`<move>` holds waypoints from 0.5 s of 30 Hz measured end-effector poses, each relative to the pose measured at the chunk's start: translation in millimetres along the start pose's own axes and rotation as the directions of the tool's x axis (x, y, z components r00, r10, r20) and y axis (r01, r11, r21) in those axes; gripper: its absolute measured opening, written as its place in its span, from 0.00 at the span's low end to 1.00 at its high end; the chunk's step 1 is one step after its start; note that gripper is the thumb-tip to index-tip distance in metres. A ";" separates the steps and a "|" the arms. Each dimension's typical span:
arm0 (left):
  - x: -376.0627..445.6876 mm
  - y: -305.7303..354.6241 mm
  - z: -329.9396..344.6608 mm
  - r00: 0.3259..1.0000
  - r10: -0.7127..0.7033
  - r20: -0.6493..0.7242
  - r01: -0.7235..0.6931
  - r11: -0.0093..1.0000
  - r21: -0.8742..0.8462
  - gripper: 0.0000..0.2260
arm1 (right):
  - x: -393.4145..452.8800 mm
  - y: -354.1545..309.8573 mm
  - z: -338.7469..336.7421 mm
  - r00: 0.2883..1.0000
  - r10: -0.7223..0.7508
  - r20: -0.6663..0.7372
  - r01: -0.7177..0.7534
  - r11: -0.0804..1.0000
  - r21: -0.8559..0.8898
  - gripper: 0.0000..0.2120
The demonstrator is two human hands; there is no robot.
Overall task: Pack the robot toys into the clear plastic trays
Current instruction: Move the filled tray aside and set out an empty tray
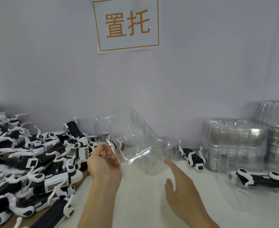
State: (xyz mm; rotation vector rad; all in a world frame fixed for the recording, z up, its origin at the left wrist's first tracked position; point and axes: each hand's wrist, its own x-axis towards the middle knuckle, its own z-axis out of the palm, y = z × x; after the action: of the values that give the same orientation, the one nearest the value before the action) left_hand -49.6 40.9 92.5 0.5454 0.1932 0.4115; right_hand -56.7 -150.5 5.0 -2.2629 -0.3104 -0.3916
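Observation:
A clear plastic tray (132, 139) is lifted and tilted above the white table, in the middle of the view. My left hand (104, 160) grips its near left edge, palm up with the fingers curled around the rim. My right hand (179, 181) hovers just to the right of the tray and below it, fingers straight, holding nothing. A big heap of black-and-white robot toys (37, 158) lies at the left. One robot toy (193, 157) lies behind the tray near the wall. Another robot toy (258, 178) sits in a clear tray (230, 199) at the right.
Two tall stacks of clear trays (234, 142) stand at the back right against the wall. A paper sign (127, 23) with orange characters hangs on the wall above. The white table (143, 203) spreads between my arms.

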 end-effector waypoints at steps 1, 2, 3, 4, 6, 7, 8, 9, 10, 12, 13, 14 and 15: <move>0.5 -0.6 -0.2 0.999 -0.040 0.025 0.039 0.998 0.043 0.13 | 2.3 -1.1 -3.5 0.998 0.023 -0.066 -0.014 0.991 0.135 0.21; 0.6 -1.3 0.1 0.995 -0.087 0.043 0.082 0.991 0.107 0.12 | 5.1 -2.9 -8.4 0.990 0.078 -0.116 -0.041 0.956 0.290 0.18; 0.2 -2.4 0.1 0.990 -0.133 0.052 0.121 0.974 0.192 0.11 | 8.3 -5.7 -14.9 0.980 0.156 -0.125 -0.083 0.886 0.455 0.15; -0.9 -3.8 -0.3 0.982 -0.178 0.061 0.153 0.945 0.290 0.11 | 11.2 -7.4 -22.1 0.968 0.237 -0.087 -0.137 0.784 0.605 0.12; -3.4 -8.6 -1.0 0.959 -0.264 0.103 0.186 0.860 0.475 0.13 | 13.9 -8.4 -36.5 0.943 0.327 0.065 -0.237 0.518 0.822 0.11; -4.6 -12.1 -1.8 0.944 -0.305 0.123 0.190 0.811 0.553 0.14 | 13.7 -7.6 -43.4 0.933 0.338 0.125 -0.265 0.409 0.873 0.14; -4.1 -16.0 -3.5 0.932 -0.337 0.136 0.185 0.762 0.621 0.16 | 13.7 -5.0 -48.9 0.925 0.340 0.168 -0.286 0.338 0.897 0.16; -3.4 -20.6 -5.2 0.923 -0.354 0.150 0.166 0.718 0.676 0.16 | 13.3 -3.7 -53.8 0.922 0.334 0.195 -0.297 0.289 0.910 0.15; -1.0 -25.0 -7.1 0.920 -0.354 0.169 0.132 0.684 0.718 0.15 | 13.8 -1.4 -57.2 0.925 0.316 0.211 -0.298 0.258 0.919 0.14; 5.5 -33.5 -11.7 0.924 -0.324 0.202 0.051 0.630 0.775 0.11 | 14.4 2.7 -61.7 0.937 0.274 0.219 -0.292 0.266 0.919 0.18; 8.7 -36.7 -14.5 0.930 -0.305 0.207 0.018 0.599 0.800 0.10 | 14.8 3.1 -63.1 0.944 0.263 0.198 -0.276 0.306 0.911 0.22; 11.7 -38.8 -17.8 0.934 -0.286 0.212 -0.014 0.565 0.825 0.10 | 15.6 3.9 -63.0 0.949 0.263 0.175 -0.264 0.356 0.896 0.27; 14.3 -40.0 -21.3 0.937 -0.271 0.218 -0.044 0.529 0.848 0.09 | 15.6 2.3 -62.3 0.952 0.267 0.152 -0.254 0.402 0.880 0.30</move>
State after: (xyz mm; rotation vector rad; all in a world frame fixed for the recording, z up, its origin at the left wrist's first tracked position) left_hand -29.7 25.8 52.1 1.5711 0.0932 0.0481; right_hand -52.8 -197.5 48.6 -1.1831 -0.0894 -0.0188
